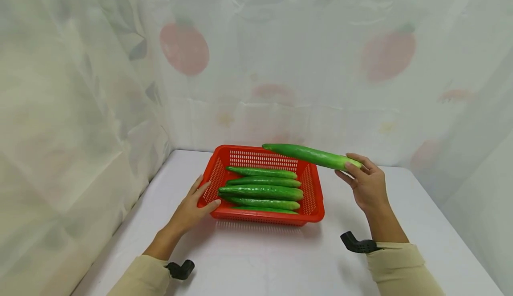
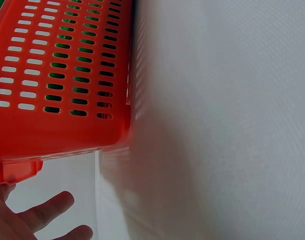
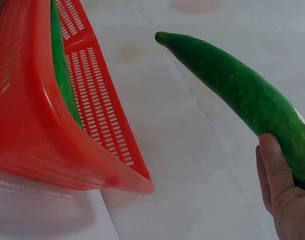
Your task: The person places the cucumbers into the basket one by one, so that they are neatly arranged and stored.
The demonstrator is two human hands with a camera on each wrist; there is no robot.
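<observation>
A long green cucumber (image 1: 306,153) is held up by its paler end in my right hand (image 1: 366,184), between thumb and fingers. Its narrow tip points left, above the back right part of a red plastic basket (image 1: 268,216). In the right wrist view the thumb and fingers close around the thick part of the cucumber (image 3: 237,85). My left hand (image 1: 191,209) lies at the basket's left rim with fingers spread and the thumb over the front left corner. Several cucumbers (image 1: 262,192) lie side by side in the basket, stacked toward the front wall.
The basket stands on a table with a white cover (image 1: 256,260). Behind the table hangs a pale curtain (image 1: 304,64) with fruit prints, and another curtain (image 1: 72,144) closes off the left side. Each wrist wears a black camera mount (image 1: 356,244).
</observation>
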